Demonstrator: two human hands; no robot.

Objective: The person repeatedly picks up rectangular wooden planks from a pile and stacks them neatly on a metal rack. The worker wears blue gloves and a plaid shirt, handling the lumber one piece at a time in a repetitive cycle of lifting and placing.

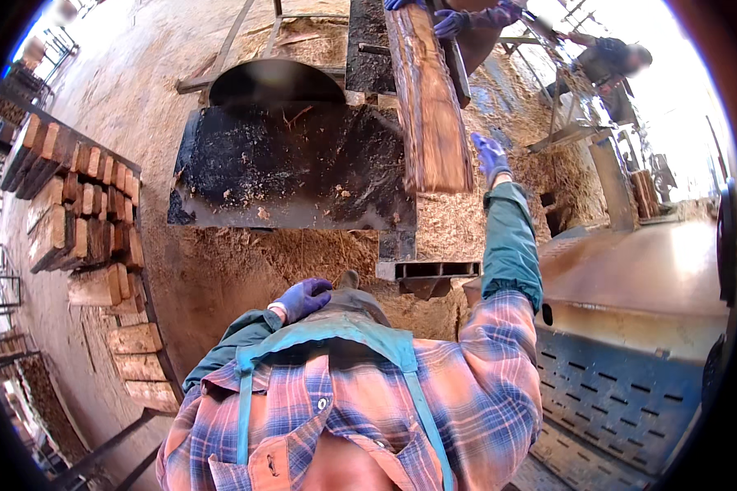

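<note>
My right hand [493,157], in a purple glove, reaches forward with its fingers stretched out. It is just to the right of a long wooden plank [434,106] with rough bark-like edges, a small gap between them. Motion slightly blurs the plank. My left hand [305,299], gloved too, lies against the front of my apron [344,327] near my thigh, fingers extended and holding nothing. At the top, another person's gloved hand [450,24] is by the plank's far end. The plank's near end sticks out beside a dark metal table [295,172].
A large dark round disc [277,82] stands behind the table. Stacked wood blocks [82,213] are at left. A blue, slotted metal machine housing [614,393] is at right. An open metal channel [438,270] lies in front of me. Sawdust covers the floor; another person [610,65] is far right.
</note>
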